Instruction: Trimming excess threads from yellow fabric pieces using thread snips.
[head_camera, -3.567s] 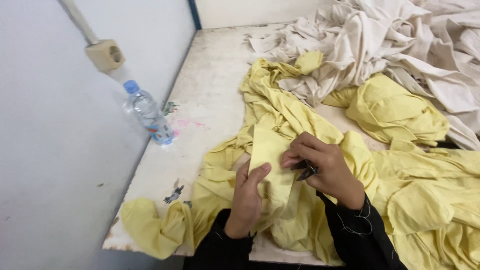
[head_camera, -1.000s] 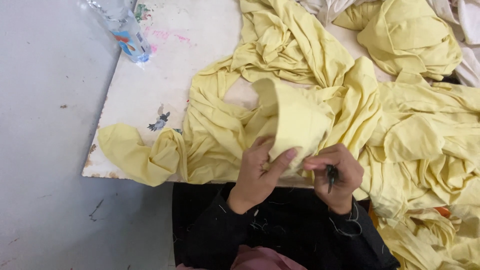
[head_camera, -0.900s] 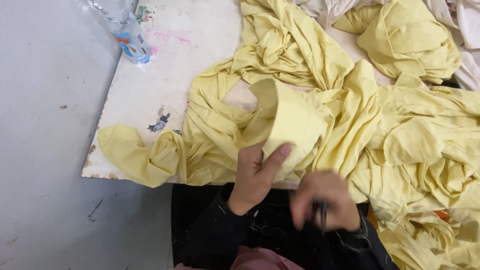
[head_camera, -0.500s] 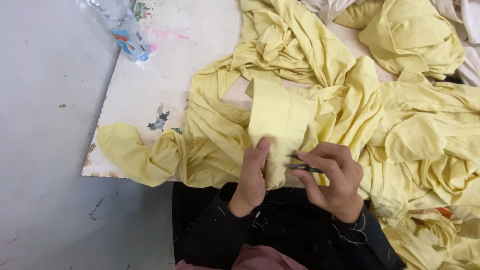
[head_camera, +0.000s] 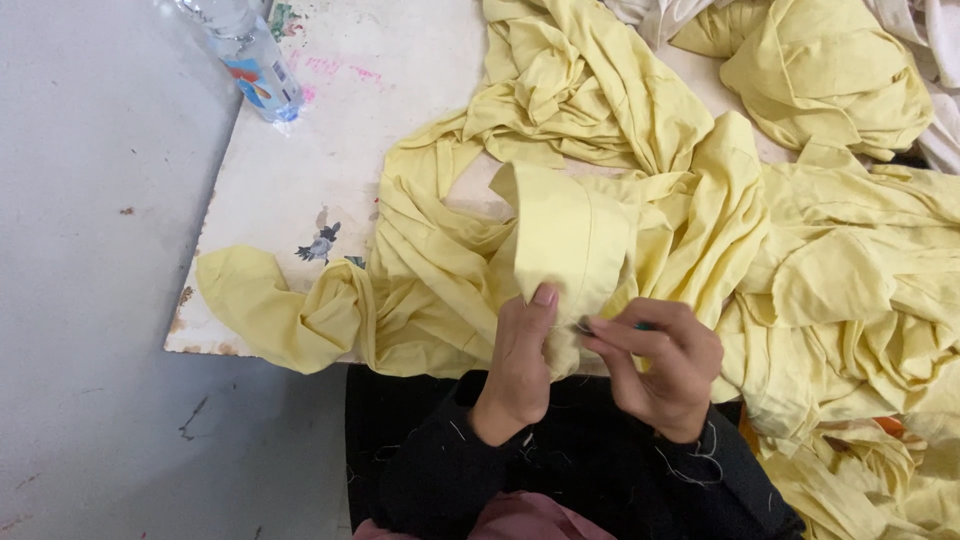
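A pale yellow garment (head_camera: 560, 235) lies bunched at the near edge of a white table (head_camera: 300, 200), with one folded part raised upright. My left hand (head_camera: 520, 360) pinches the lower edge of that raised fold between thumb and fingers. My right hand (head_camera: 655, 365) is right beside it, fingers closed around a small dark tool with a bit of green showing, its tip touching the fabric edge. Most of the tool is hidden inside the fist. Black sleeves with loose threads cover both wrists.
More yellow garments (head_camera: 850, 300) are heaped over the right side of the table, with another bundle (head_camera: 820, 75) at the top right. A plastic water bottle (head_camera: 250, 60) stands at the table's far left corner. Grey floor (head_camera: 90, 300) lies to the left.
The view has dropped toward the table's near edge. My right hand pulled back toward my body, then returned to the fabric edge beside my left hand, which kept its hold on the fold.
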